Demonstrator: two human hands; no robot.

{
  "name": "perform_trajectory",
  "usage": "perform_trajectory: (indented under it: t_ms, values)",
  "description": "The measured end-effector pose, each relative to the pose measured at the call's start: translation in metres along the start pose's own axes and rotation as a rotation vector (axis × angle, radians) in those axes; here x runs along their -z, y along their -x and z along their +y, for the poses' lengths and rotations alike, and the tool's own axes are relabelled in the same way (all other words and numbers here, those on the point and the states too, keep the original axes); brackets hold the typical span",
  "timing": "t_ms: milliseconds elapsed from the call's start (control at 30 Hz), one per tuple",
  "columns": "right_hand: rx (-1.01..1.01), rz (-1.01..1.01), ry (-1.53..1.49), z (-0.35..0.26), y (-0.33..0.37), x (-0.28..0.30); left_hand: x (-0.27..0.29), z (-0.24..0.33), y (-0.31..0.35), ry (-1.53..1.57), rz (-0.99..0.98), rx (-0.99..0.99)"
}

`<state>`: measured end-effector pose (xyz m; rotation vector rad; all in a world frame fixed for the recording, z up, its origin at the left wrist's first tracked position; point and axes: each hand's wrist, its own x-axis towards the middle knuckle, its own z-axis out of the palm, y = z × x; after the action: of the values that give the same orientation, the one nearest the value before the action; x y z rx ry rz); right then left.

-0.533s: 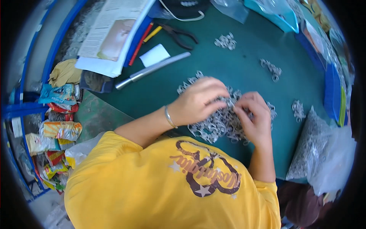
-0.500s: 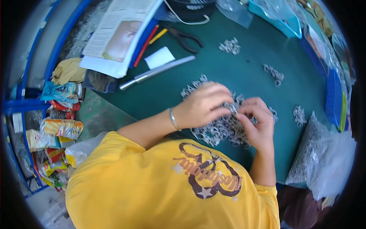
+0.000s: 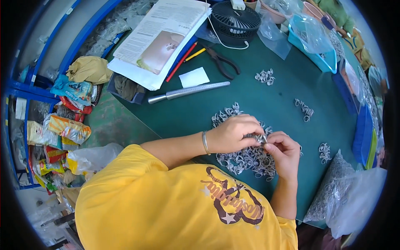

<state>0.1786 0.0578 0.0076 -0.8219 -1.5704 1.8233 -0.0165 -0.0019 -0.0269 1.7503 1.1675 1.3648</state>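
Note:
Both hands meet above a pile of grey metal rings on the green tabletop. My left hand, with a silver bangle at its wrist, is closed around a few metal rings; part of one shows near the fingertips. Facing it, my right hand pinches a metal ring between thumb and forefinger, at the left fingertips. The fingers cover much of what is held. Smaller clusters of rings lie apart from the pile: one at the back, one to the right, another near the right edge.
A ring mandrel, white paper slip, pliers and printed sheets lie at the back left. Behind stands a black fan. A turquoise basket, blue bins and a ring-filled plastic bag line the right.
The view has shifted, so the table's contents appear lower and more of the back shows. Both hands stay together over the pile, their fingers slightly rearranged around the ring.

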Motion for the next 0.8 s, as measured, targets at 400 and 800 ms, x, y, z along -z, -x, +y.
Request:
perform_trajectory:
  t_ms: [400,800]
  values:
    - [0.157,0.066,0.325,-0.005,0.006,-0.015,0.009,0.024,-0.003,-0.188,0.082,-0.051]
    - [0.200,0.123,0.348,0.002,0.010,-0.007,0.006,0.021,-0.003,-0.220,0.092,-0.123]
